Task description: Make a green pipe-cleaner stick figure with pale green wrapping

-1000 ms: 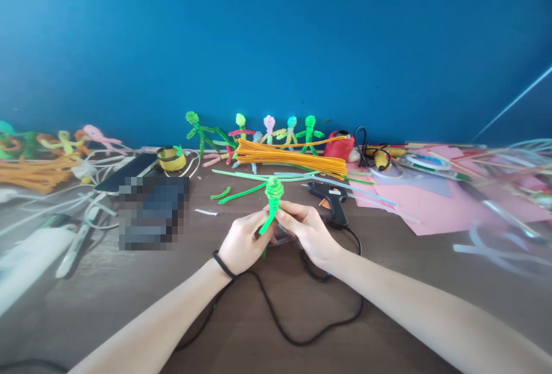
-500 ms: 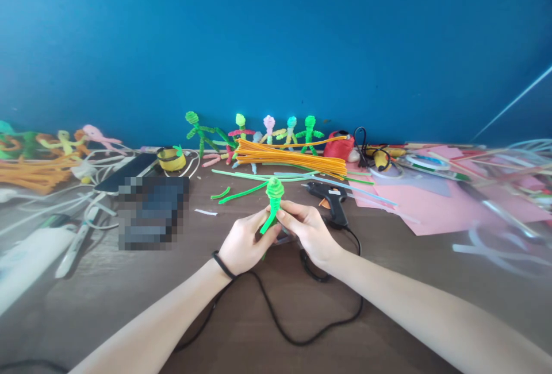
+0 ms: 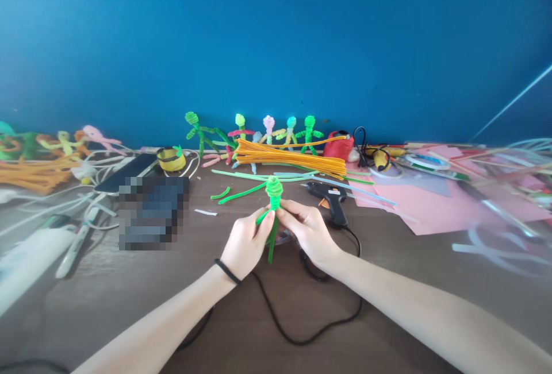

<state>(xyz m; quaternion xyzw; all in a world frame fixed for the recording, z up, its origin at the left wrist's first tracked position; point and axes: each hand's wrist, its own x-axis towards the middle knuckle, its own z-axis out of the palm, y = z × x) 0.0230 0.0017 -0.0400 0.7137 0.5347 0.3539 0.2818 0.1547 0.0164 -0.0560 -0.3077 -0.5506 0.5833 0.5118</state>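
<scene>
Between my hands stands a green pipe-cleaner figure (image 3: 274,188), upright, with a coiled round head and a wound body below it. My left hand (image 3: 248,242) is closed on its left side, the thumb pressed against the body where a short green end pokes out to the left. From the right, my right hand (image 3: 308,230) pinches the body just under the head. Two green stems hang down between the hands. Fingers behind the figure are hidden. A black band (image 3: 227,272) circles my left wrist.
Behind the hands lie a bundle of orange pipe cleaners (image 3: 293,157) and loose green ones (image 3: 241,192). A black glue gun (image 3: 334,199) rests to the right, its cord looping forward. Pink paper (image 3: 422,207) lies farther right. Finished-looking figures (image 3: 309,132) lean along the blue wall.
My left thumb has shifted up onto the body. The loose green end that hung in front now points left behind the thumb, and the lower stems show more.
</scene>
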